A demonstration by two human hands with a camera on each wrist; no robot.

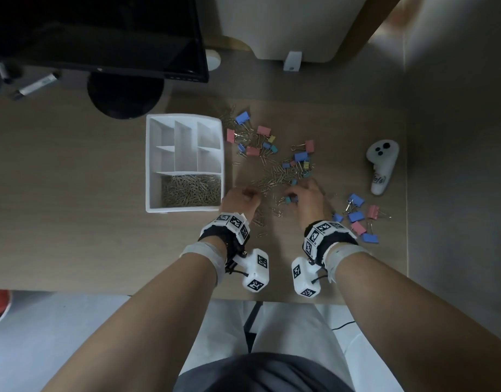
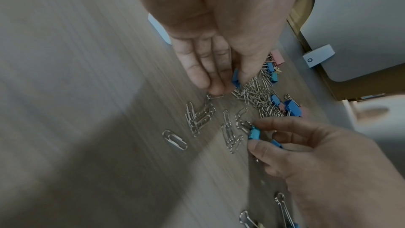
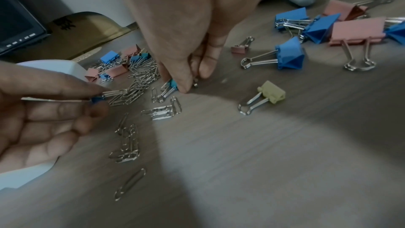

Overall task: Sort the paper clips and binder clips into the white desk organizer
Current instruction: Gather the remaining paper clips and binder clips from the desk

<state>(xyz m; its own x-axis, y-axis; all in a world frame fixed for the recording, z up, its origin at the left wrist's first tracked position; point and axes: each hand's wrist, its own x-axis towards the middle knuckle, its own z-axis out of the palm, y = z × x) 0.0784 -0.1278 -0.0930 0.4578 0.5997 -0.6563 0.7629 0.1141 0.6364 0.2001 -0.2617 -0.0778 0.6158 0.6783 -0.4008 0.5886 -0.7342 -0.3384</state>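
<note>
The white desk organizer (image 1: 152,165) stands left of my hands, its near compartment full of silver paper clips (image 1: 191,190). Loose paper clips (image 1: 274,176) and coloured binder clips (image 1: 253,142) are strewn to its right. My left hand (image 1: 241,198) hovers by the organizer's near right corner, thumb and fingers pinching a small blue binder clip (image 3: 97,100), fingertips (image 2: 215,89) touching paper clips. My right hand (image 1: 303,193) reaches down into the scatter and pinches a small teal binder clip (image 3: 173,83); a second blue piece (image 2: 276,143) shows behind its fingers.
More blue and pink binder clips (image 1: 359,219) lie right of my right wrist, and a yellow one (image 3: 272,91) is close by. A white controller (image 1: 382,165) lies far right. A black monitor (image 1: 102,38) on its round base stands behind the organizer, with markers (image 1: 37,86) at left.
</note>
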